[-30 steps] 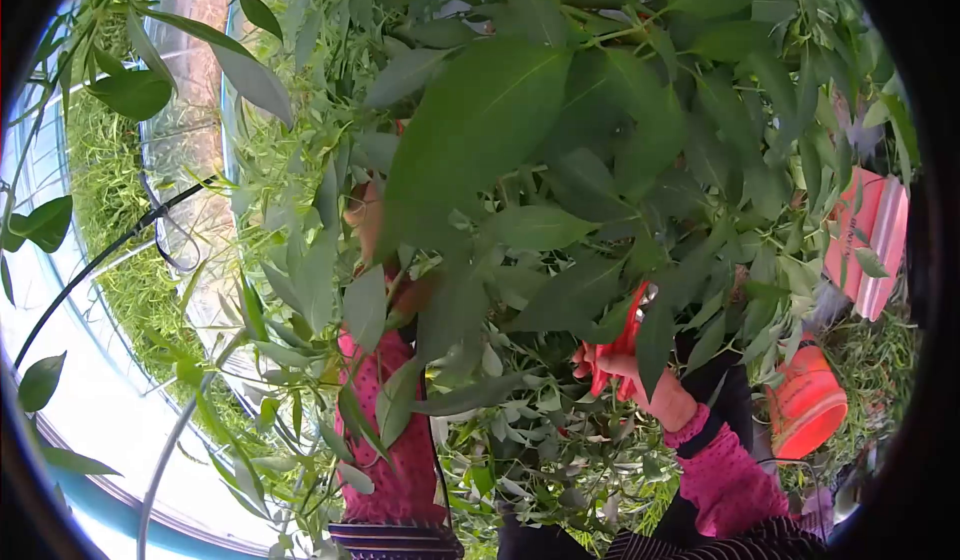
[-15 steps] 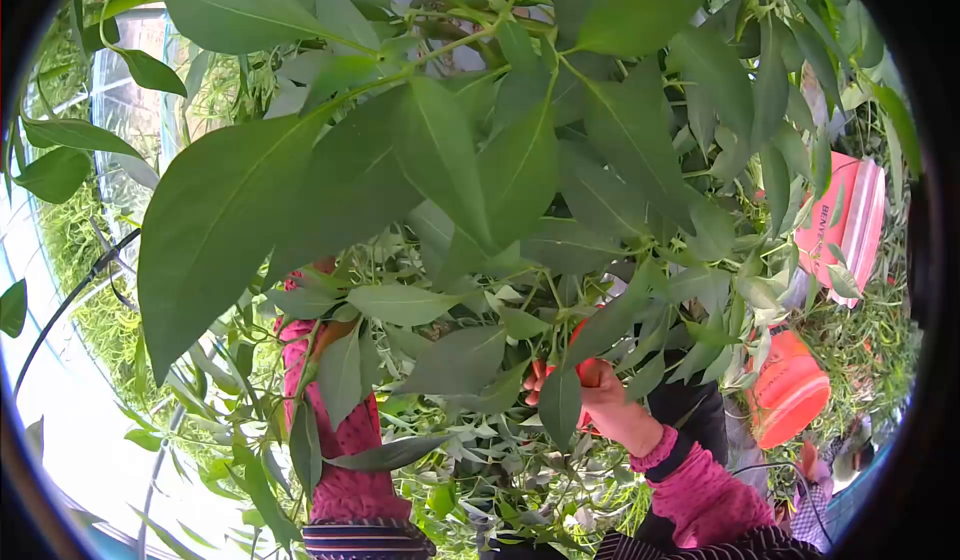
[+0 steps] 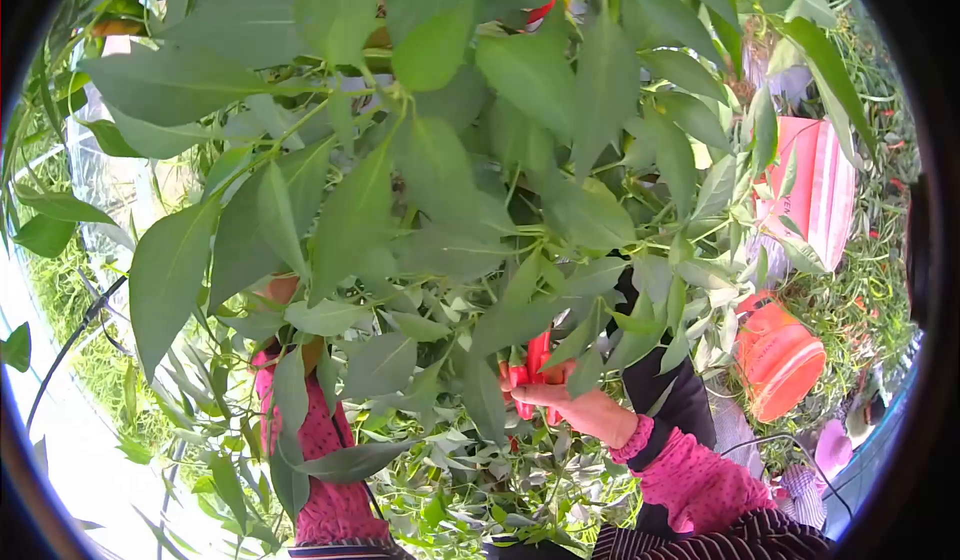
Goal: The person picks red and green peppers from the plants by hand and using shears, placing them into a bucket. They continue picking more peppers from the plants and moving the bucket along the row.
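Note:
My right hand (image 3: 585, 410) is closed around several red chili peppers (image 3: 538, 368), below the middle of the view, with leaves partly over its fingers. My left arm, in a pink dotted sleeve, reaches up into the plant (image 3: 440, 250) at the lower left. Only a bit of my left hand (image 3: 281, 288) shows between the leaves; its fingers are hidden, and what it touches cannot be made out. Large green leaves cover much of the view in front of both arms.
A pink-red bucket (image 3: 815, 190) lies at the right, with an orange-red bucket (image 3: 785, 365) below it. Thin black cables (image 3: 70, 345) run at the left and lower right. Clear plastic sheeting (image 3: 100, 175) stands at the left.
My right hand has shifted left and slightly up, and the peppers in it show more clearly. My left arm has moved a little left. The leaves and buckets have shifted in view.

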Demonstrator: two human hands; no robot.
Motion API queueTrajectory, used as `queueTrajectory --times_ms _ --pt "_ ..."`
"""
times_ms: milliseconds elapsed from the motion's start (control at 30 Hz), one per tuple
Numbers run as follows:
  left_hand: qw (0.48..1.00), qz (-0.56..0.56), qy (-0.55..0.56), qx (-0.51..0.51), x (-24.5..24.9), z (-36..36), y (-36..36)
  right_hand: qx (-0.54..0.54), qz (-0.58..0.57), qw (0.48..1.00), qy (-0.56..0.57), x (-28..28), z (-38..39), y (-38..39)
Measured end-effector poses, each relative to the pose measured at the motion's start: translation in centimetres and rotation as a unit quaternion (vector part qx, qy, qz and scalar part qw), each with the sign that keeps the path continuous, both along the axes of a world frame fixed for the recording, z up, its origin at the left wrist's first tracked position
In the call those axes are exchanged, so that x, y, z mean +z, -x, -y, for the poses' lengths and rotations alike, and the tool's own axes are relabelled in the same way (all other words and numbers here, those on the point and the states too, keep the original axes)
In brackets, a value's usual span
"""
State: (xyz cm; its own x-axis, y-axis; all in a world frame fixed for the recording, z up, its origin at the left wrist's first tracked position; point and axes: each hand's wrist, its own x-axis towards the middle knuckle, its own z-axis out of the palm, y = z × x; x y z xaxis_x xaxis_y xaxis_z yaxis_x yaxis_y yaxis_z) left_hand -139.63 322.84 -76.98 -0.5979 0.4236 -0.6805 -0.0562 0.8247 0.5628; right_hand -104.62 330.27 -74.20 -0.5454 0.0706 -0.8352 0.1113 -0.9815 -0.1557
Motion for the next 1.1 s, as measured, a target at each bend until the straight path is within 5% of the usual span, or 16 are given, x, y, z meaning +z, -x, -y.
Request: queueTrajectory --times_ms 67,300,467,533,600,700,733,767,800,900,1000,1100 --pt "1.0 0.004 0.0 -0.003 0.2 -0.3 0.5 -0.061 -0.013 0.998 -0.019 -2.0 2.8 0.0" --pt "0.999 0.032 -0.006 -0.006 1.9 -0.6 3.2 -0.022 -0.039 0.998 -0.05 -2.1 1.4 -0.3" --pt "0.993 0.11 -0.032 0.027 7.0 0.7 8.6 -0.108 -0.043 0.988 -0.1 -3.6 3.4 0.3" --pt "0.958 0.267 -0.08 0.07 10.1 3.1 12.0 -0.147 -0.034 0.984 -0.09 -3.6 3.7 0.8" --pt "0.868 0.474 -0.089 0.122 12.0 7.9 16.4 -0.078 -0.06 0.993 -0.066 -2.5 2.2 0.1" --pt "0.928 0.289 0.207 0.107 18.1 10.1 10.5 -0.006 -0.099 0.994 -0.044 -1.7 1.4 -1.0" --pt "0.887 0.371 0.22 0.165 19.3 9.7 5.9 0.02 -0.094 0.994 -0.048 -2.3 1.9 -1.0" --pt "0.88 0.383 0.262 0.098 19.1 8.9 2.3 0.048 -0.088 0.994 -0.051 -2.6 2.4 -1.0" --pt "0.874 0.404 0.257 0.084 17.9 9.0 -0.7 -0.078 -0.082 0.988 -0.101 -2.1 3.7 -0.5" --pt "0.883 0.431 0.161 0.092 12.0 6.0 -9.7 0.058 -0.078 0.972 -0.213 -2.7 3.9 -1.3" --pt "0.895 0.424 0.029 0.134 7.6 1.7 -19.9 0.004 0.034 0.917 -0.397 -1.5 5.7 -1.8" --pt "0.907 0.396 -0.024 0.14 6.6 -1.9 -26.3 -0.058 0.132 0.905 -0.4 -1.2 4.8 -4.3"
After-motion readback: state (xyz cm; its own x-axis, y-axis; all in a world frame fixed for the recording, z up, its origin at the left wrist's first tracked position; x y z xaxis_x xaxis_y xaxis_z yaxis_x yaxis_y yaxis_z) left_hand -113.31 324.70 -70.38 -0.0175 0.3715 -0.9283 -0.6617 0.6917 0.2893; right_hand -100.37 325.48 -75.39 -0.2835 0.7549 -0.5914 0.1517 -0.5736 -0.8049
